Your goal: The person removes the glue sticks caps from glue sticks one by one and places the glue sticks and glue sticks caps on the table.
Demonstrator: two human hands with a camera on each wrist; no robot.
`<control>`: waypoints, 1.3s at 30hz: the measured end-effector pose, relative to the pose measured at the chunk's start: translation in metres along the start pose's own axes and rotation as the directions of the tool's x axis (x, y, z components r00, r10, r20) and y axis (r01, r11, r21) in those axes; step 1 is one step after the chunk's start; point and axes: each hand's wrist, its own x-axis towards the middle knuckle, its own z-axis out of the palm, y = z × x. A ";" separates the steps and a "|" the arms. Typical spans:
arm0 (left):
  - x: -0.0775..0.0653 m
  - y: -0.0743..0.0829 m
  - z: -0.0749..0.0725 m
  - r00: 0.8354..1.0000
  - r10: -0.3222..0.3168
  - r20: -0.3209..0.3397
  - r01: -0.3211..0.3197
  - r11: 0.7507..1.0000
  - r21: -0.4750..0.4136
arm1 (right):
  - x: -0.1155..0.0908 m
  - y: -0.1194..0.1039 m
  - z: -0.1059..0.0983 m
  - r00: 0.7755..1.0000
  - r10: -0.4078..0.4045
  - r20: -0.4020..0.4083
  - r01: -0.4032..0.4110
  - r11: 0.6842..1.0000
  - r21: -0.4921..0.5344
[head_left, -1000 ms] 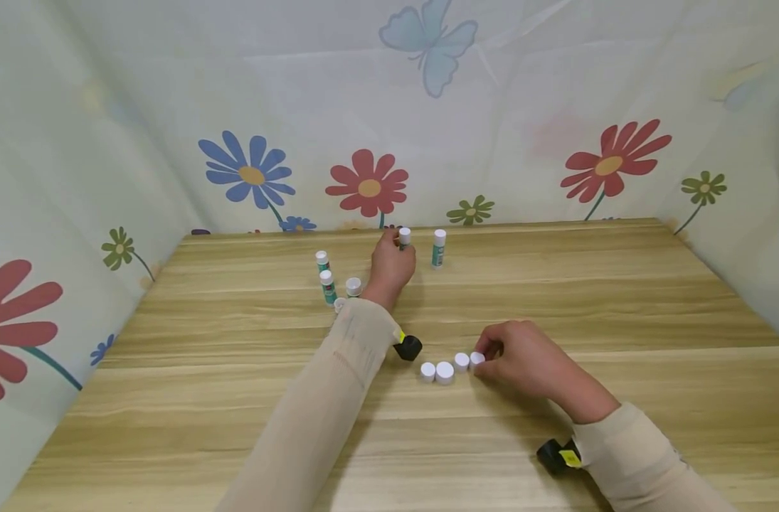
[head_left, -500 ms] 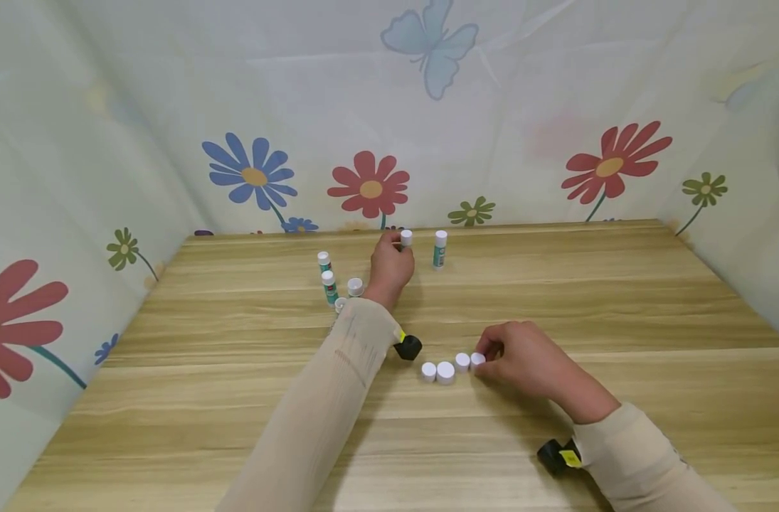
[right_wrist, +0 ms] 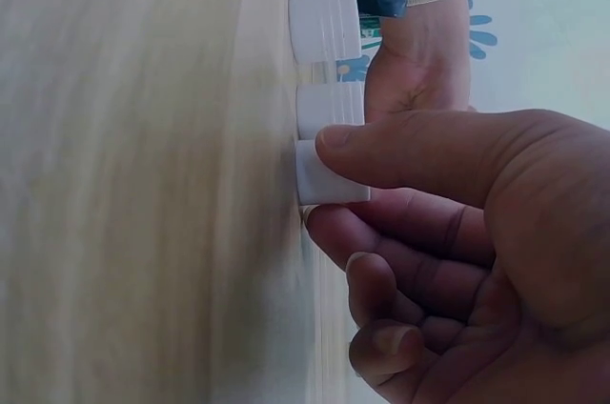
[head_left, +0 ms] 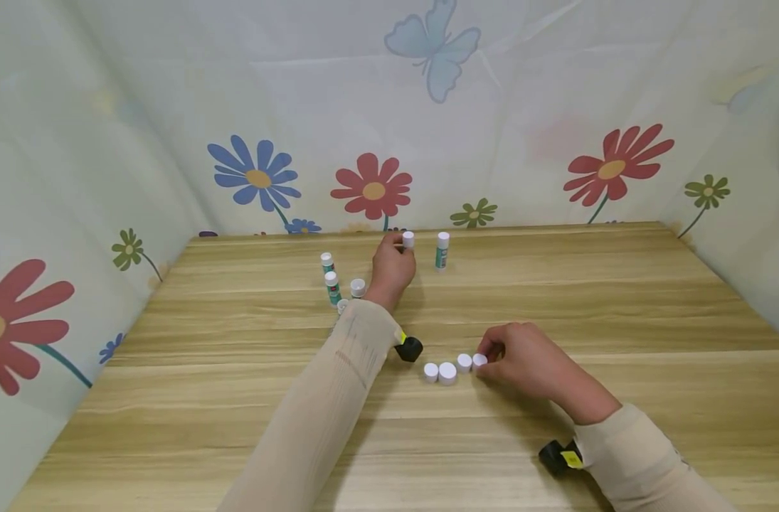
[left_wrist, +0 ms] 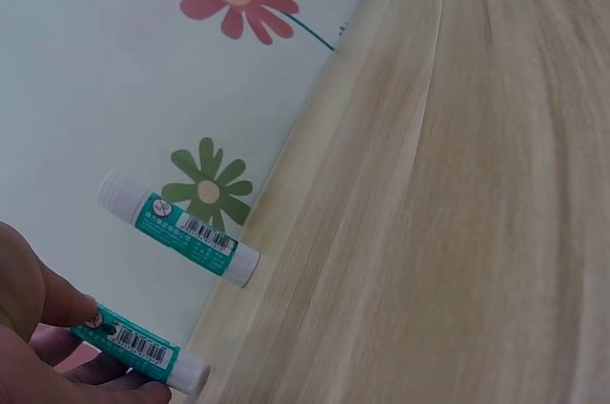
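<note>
Near the back edge of the table, my left hand (head_left: 392, 269) grips an upright glue stick (head_left: 408, 240) with a white cap. In the left wrist view, thumb and fingers wrap its green label, and its white base shows below them. Just right of it stands another capped glue stick (head_left: 442, 252). At the front, my right hand (head_left: 523, 359) pinches a white cap (right_wrist: 329, 173) between thumb and index finger, at the right end of a short row. Beside it sits a matching cap (head_left: 464, 363). Further left are a wider cap (head_left: 447, 374) and a smaller one (head_left: 430, 372).
Left of my left forearm stand two capped glue sticks (head_left: 333, 289), one behind the other. Close by, a wide white hollow-topped piece (head_left: 358, 287) and a smaller one (head_left: 342, 306) are partly hidden by the sleeve. A flowered cloth (head_left: 523, 107) hangs behind the wooden table (head_left: 171, 398).
The head view has swung slightly, so the scene sits a little further right. Both hands keep their places on the glue stick and the cap.
</note>
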 end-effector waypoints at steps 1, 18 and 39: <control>0.000 0.000 0.000 1.000 -0.001 0.000 0.001 1.000 0.000 | 0.000 0.000 0.000 1.000 0.000 0.000 0.000 1.000 -0.001; -0.011 0.017 -0.009 0.998 0.040 0.050 -0.037 0.998 -0.049 | 0.001 -0.003 0.000 1.000 0.002 0.000 -0.002 1.000 -0.021; -0.038 0.046 -0.045 0.972 0.159 0.171 -0.149 0.986 -0.072 | 0.000 -0.005 -0.020 0.999 -0.033 0.035 0.032 0.999 0.012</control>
